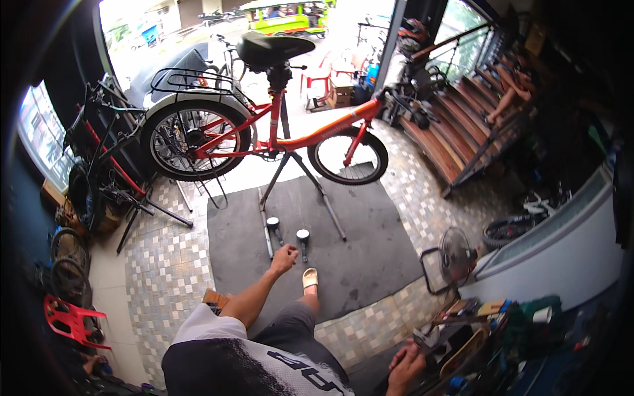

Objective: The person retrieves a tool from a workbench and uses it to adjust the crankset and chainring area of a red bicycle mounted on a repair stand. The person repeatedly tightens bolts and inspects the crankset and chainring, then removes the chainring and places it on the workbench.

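Note:
An orange folding bicycle is raised on a grey stand over a dark mat. Two dark objects with round white tops lie near the stand's legs. My left hand reaches toward them, fingers apart and slightly bent, holding nothing. Down at the lower right, my right hand is closed beside some grey metal tools on a cluttered bench; what it holds, if anything, I cannot make out. My sandalled foot rests on the mat.
Bicycle frames on stands line the left, above a red chair. A fan stands at right. A seated person is on the wooden stairs. Outside the doorway are red chairs, bicycles and a green vehicle.

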`<action>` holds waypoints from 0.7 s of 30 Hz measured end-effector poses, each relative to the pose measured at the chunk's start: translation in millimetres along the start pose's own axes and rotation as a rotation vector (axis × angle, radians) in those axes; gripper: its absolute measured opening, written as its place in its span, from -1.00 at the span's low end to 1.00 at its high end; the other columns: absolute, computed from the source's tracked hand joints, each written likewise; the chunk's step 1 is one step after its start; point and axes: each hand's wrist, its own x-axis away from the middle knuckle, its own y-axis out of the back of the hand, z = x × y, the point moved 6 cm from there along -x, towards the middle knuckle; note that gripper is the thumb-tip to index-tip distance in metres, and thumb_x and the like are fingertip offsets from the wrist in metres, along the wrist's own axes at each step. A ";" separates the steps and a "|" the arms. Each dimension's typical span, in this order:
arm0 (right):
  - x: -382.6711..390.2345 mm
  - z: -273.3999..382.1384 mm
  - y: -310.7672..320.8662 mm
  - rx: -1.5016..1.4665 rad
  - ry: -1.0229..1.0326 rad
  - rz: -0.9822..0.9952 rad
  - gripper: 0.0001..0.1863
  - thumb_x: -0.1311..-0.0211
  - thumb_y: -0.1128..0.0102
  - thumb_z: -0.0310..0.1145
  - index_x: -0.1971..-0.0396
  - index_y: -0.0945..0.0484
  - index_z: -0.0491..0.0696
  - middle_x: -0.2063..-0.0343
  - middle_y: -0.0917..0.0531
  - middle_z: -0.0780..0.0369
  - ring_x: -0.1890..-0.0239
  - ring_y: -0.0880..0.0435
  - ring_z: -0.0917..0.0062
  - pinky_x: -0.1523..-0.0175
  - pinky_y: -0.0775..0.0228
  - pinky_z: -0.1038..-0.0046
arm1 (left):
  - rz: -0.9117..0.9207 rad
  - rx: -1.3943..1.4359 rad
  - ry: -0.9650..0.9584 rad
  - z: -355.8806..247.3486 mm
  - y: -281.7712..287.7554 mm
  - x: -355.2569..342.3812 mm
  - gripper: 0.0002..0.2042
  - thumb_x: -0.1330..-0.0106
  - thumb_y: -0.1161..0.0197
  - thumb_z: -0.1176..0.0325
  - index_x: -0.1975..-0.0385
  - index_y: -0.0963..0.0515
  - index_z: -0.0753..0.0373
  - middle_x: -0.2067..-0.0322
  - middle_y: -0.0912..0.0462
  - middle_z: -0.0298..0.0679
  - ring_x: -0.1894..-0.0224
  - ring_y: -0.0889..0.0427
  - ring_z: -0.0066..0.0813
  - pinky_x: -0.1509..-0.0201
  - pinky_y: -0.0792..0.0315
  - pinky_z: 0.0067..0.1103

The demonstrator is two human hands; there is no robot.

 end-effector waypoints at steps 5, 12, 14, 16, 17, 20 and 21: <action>-147.7 164.2 -202.4 -0.186 0.370 0.394 -0.54 -0.67 0.06 -0.05 0.20 -0.56 -0.19 0.69 -0.44 0.34 0.71 -0.42 0.66 0.58 -0.24 0.52 | -0.705 0.003 -0.217 -84.7 91.0 -137.7 -0.42 -0.38 -0.35 0.26 -0.34 -0.36 0.31 0.09 -0.65 -0.04 0.20 -0.71 -0.28 0.04 -0.58 -0.36; -266.9 372.7 -366.3 -0.551 0.490 0.529 -0.27 -0.53 0.17 0.39 0.51 -0.37 -0.03 0.82 -0.22 0.39 0.85 -0.24 0.65 0.72 -0.17 0.51 | -0.962 0.265 -0.163 -149.7 150.9 -181.5 -0.23 -0.39 -0.34 0.35 -0.52 -0.07 0.26 -0.27 -0.34 0.05 0.00 -0.62 -0.20 -0.21 -0.50 -0.27; -295.1 421.9 -402.0 -0.626 0.530 0.535 -0.27 -0.53 0.19 0.40 0.51 -0.37 -0.01 0.83 -0.19 0.40 0.86 -0.21 0.67 0.72 -0.16 0.52 | -1.044 0.326 -0.250 -167.6 164.7 -171.6 -0.37 -0.45 -0.30 0.35 -0.45 -0.18 0.27 -0.14 -0.48 -0.02 0.03 -0.64 -0.29 -0.08 -0.56 -0.33; -320.3 469.5 -436.7 -0.658 0.594 0.564 -0.27 -0.50 0.14 0.42 0.46 -0.41 -0.03 0.80 -0.21 0.41 0.84 -0.18 0.70 0.71 -0.12 0.54 | -1.004 0.462 -0.266 -180.0 170.6 -171.1 -0.44 -0.48 -0.27 0.34 -0.40 -0.23 0.28 -0.05 -0.57 -0.05 0.05 -0.66 -0.31 -0.03 -0.58 -0.34; -332.1 494.4 -454.8 -0.701 0.600 0.608 -0.27 -0.49 0.12 0.42 0.43 -0.43 -0.04 0.78 -0.24 0.42 0.83 -0.18 0.70 0.70 -0.10 0.54 | -1.008 0.515 -0.265 -185.6 175.4 -172.6 -0.54 -0.52 -0.24 0.31 -0.30 -0.29 0.31 0.07 -0.63 -0.10 0.15 -0.69 -0.36 0.11 -0.63 -0.41; -358.7 565.8 -498.8 -0.814 0.780 0.610 -0.32 -0.49 0.10 0.41 0.29 -0.48 -0.02 0.73 -0.25 0.43 0.77 -0.18 0.71 0.61 -0.10 0.54 | -0.913 0.609 -0.293 -202.4 181.9 -185.2 -0.58 -0.54 -0.23 0.29 -0.26 -0.31 0.33 0.05 -0.64 -0.09 0.21 -0.70 -0.41 0.21 -0.64 -0.48; -366.6 590.9 -510.0 -0.856 0.862 0.589 -0.30 -0.48 0.10 0.42 0.28 -0.48 -0.03 0.73 -0.25 0.43 0.76 -0.19 0.68 0.58 -0.14 0.49 | -0.940 0.585 -0.330 -207.9 184.8 -186.7 -0.64 -0.57 -0.20 0.22 -0.16 -0.38 0.33 0.08 -0.66 -0.11 0.24 -0.73 -0.45 0.28 -0.67 -0.54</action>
